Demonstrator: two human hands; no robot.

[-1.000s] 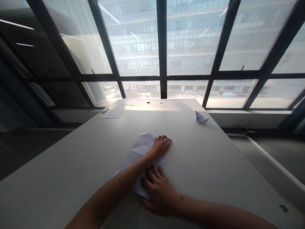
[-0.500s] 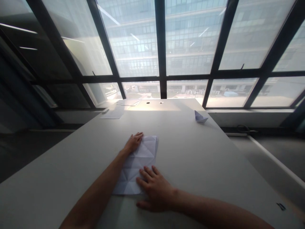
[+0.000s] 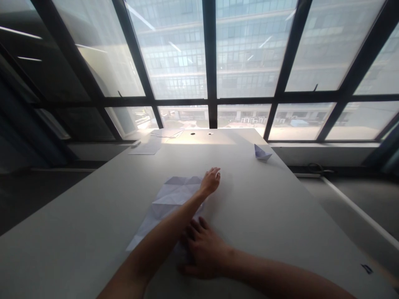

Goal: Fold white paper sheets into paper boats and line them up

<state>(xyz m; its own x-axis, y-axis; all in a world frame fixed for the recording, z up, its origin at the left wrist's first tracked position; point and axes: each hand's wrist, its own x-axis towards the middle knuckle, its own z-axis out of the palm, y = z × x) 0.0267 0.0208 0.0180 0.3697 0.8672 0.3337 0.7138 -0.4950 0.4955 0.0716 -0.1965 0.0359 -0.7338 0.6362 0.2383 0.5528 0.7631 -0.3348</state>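
Observation:
A creased sheet of white paper lies on the white table in front of me, with fold lines across its surface. My left arm reaches over the sheet and hides part of its middle and lower right. At the paper's far right corner is my left hand, its fingers stretched to the right and no paper visible in them. Near the sheet's close right side my right hand lies palm down with fingers spread. Its fingertips are partly in shadow beside the left forearm, so their contact with the paper is hard to see.
A folded paper boat stands near the table's right edge. Flat white sheets and a small white object lie at the far left. A small dark item is at the near right. Large windows rise behind the table.
My left hand has moved right, from the paper's far left corner to its far right. The paper now spreads wider to the left. My right hand has stayed almost in place.

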